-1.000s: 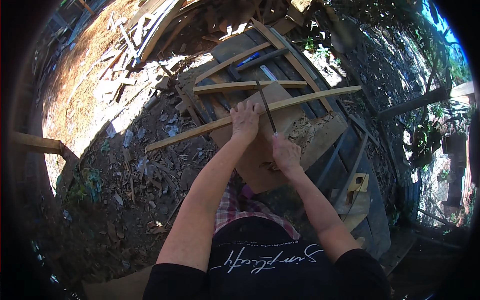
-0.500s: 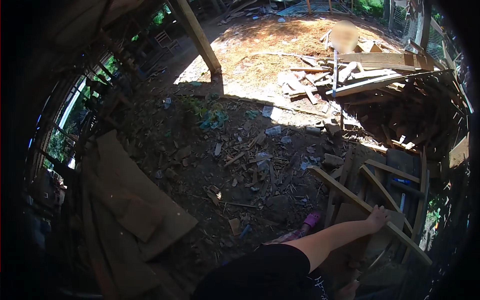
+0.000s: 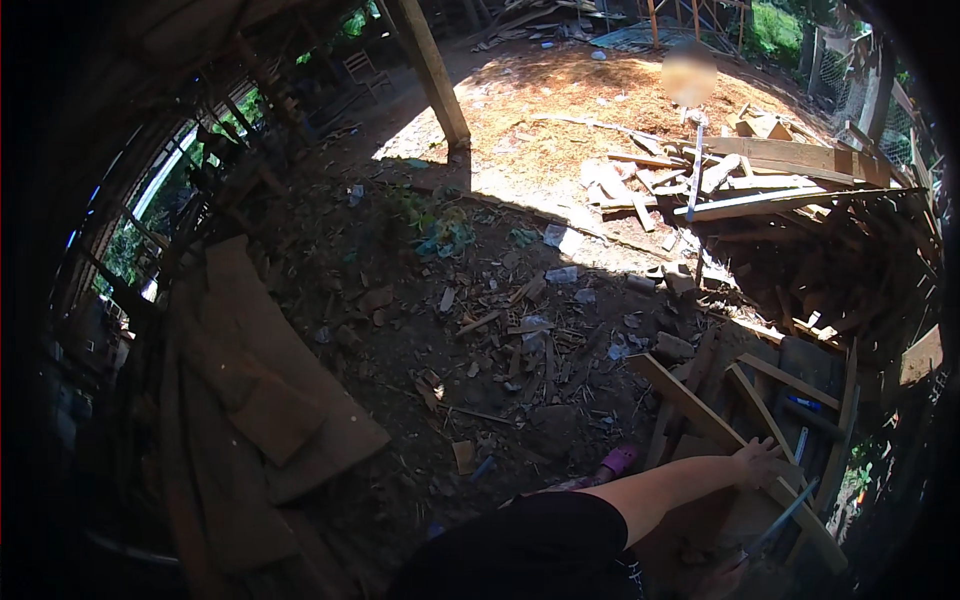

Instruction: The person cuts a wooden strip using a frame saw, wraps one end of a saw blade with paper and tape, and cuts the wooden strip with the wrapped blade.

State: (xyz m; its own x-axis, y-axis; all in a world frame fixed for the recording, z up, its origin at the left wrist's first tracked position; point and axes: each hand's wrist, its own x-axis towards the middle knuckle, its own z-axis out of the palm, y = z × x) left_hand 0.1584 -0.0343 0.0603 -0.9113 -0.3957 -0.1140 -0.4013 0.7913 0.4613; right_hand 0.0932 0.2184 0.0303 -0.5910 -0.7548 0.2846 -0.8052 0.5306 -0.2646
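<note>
My left hand reaches across to the right side and grips a long wooden slat. The slat lies slanted over a makeshift stand of boards. Low at the right, my right hand is mostly in shadow, its fingers closed around the handle end of a saw. The saw's narrow grey blade points up and right, crossing the slat just below my left hand. Whether its edge touches the wood I cannot tell. Under the slat runs another wooden strip.
A blue marker-like object and a pale ruler-like strip lie on the stand. Wide boards lean at the left. Wood scraps litter the ground. A plank pile and a post stand beyond. A pink clog shows below.
My right hand has brought the saw up into view across the slat. My left hand stays on the slat, its fingers slightly more spread. The view has shifted a little.
</note>
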